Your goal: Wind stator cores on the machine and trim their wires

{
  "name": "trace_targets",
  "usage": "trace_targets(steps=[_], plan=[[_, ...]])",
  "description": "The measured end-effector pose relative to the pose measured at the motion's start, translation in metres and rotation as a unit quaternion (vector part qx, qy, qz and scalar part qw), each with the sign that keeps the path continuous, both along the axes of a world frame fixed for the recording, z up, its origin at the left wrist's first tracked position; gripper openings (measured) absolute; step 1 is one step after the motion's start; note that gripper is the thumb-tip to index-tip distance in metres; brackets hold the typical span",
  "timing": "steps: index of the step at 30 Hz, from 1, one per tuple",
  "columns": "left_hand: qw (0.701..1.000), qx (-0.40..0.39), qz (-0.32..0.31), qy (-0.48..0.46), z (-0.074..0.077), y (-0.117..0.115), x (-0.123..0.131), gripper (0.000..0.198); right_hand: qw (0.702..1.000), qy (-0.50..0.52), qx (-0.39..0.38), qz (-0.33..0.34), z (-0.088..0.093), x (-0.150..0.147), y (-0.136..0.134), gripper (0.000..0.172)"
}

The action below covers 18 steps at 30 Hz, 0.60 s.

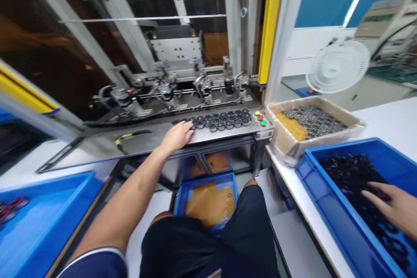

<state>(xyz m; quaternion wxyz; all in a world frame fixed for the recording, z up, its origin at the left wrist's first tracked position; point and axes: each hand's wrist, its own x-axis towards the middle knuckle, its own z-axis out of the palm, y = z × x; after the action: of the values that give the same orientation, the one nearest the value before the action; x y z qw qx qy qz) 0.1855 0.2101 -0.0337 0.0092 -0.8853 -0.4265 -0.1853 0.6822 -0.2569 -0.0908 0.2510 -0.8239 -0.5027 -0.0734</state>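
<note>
Your L hand (177, 135) reaches fwd to a silver metal ledge (150, 144), fingertips at the L end of a packed cluster of black ring-shaped parts (224, 120); can't tell if it grips one. Your R hand (389, 204) is well apart from it, off to the R, down in a deep blue plastic bin (329, 210) w/ a heap of loose black parts (348, 171). R thumb & fingers are partly curled around something dark, but blur hides whether they're clamped on it.

The ring cluster sits on the ledge, approx. centre to R, ending just beside a small grey control box (263, 125) w/ yellow, red & green buttons. Behind the ledge: a row of metal machine fixtures (166, 91).

R of the control box, a plastic-lined cardboard box (280, 141) holds dark grey parts (321, 121) & a yellow-brown patch; it's on the white worktop (386, 117), near the blue bin. A round white fan (339, 67) is behind the box. On your L, a shallow blue plastic tray (42, 234) holds red-and-dark pcs (13, 208).
</note>
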Motion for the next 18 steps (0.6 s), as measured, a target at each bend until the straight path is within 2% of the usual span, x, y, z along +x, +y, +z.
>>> trace_targets(steps=[2, 5, 7, 8, 10, 12, 14, 16, 18], plan=[[1.000, 0.021, -0.019, -0.006, 0.015, -0.004, 0.026, 0.043, 0.992, 0.017, -0.115, -0.042, -0.018, -0.002, -0.004, 0.029], [0.993, 0.054, -0.102, -0.016, 0.045, -0.024, 0.105, 0.050, 0.985, 0.044, -0.162, -0.042, -0.039, -0.025, 0.004, 0.051], [0.975, 0.063, -0.212, 0.005, 0.064, -0.045, 0.175, 0.048, 0.979, 0.067, -0.191, -0.019, -0.039, -0.042, 0.010, 0.056], [0.968, 0.043, -0.244, 0.042, 0.072, -0.054, 0.212, 0.045, 0.973, 0.082, -0.217, -0.004, -0.034, -0.049, 0.013, 0.053], [0.962, 0.013, -0.259, 0.079, 0.079, -0.069, 0.283, 0.037, 0.954, 0.112, -0.279, 0.018, -0.019, -0.059, 0.017, 0.043], [0.959, -0.020, -0.253, 0.124, 0.076, -0.075, 0.342, 0.033, 0.937, 0.125, -0.324, 0.030, -0.003, -0.064, 0.019, 0.029], [0.954, -0.049, -0.245, 0.163, 0.064, -0.074, 0.384, 0.035, 0.931, 0.128, -0.341, 0.041, 0.005, -0.065, 0.019, 0.021], [0.949, -0.069, -0.241, 0.192, 0.050, -0.068, 0.412, 0.037, 0.928, 0.130, -0.346, 0.046, 0.005, -0.063, 0.018, 0.016], [0.944, -0.079, -0.239, 0.213, 0.036, -0.060, 0.427, 0.038, 0.927, 0.137, -0.347, 0.048, 0.001, -0.062, 0.016, 0.012]])
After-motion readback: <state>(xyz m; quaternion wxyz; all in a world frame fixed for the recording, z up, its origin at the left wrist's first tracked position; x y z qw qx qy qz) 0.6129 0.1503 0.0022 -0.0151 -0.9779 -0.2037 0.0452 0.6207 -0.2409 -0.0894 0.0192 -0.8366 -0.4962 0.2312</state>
